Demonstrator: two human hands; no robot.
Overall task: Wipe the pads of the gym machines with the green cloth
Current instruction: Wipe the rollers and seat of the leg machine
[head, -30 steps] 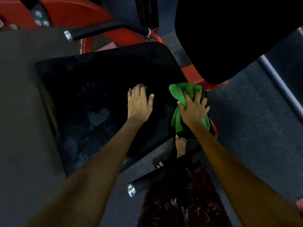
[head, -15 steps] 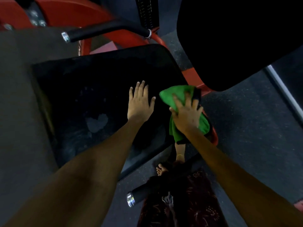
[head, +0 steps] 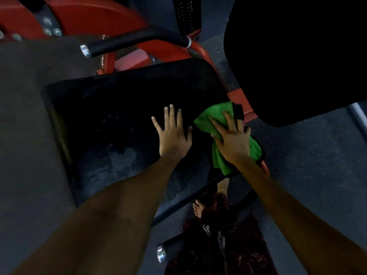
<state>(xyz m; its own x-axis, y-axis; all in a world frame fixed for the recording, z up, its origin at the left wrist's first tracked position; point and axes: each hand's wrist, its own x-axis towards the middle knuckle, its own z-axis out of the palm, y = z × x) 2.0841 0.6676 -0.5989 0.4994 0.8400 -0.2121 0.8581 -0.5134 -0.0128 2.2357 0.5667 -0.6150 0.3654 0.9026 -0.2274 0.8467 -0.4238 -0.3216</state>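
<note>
Left hand (head: 172, 135) is flat on the black seat pad (head: 123, 120), fingers straight and spread, thumb angled out toward the pad's right edge; palm down, nothing held; right hand (head: 231, 139) is on the green cloth (head: 210, 120), fingers splayed over the top of it and pressing it down at the right-hand edge of the seat pad; the fingertips at the far side are partly lost against a dark strip there, so I cannot tell whether they curl under; the cloth is bunched, one lobe poking out ahead of the fingers, another hanging down below the wrist and draping off the pad's edge; the two hands sit just beside each other, apart, not touching; the pad surface shows a pale worn patch (head: 123, 159) near the left forearm and scuffed grey marks toward the near corner; a second black pad (head: 297, 56) looms big at the upper right, tilted above the cloth; the red machine frame (head: 95, 14) runs behind the seat, with a black handle (head: 135, 41) tipped in chrome crossing it; another chrome-capped handle (head: 170, 250) sits low in the middle; below the cloth, a bare foot (head: 198, 208) on the dark speckled floor (head: 307, 175), and a dark red patterned garment (head: 228, 251) beside it.
</note>
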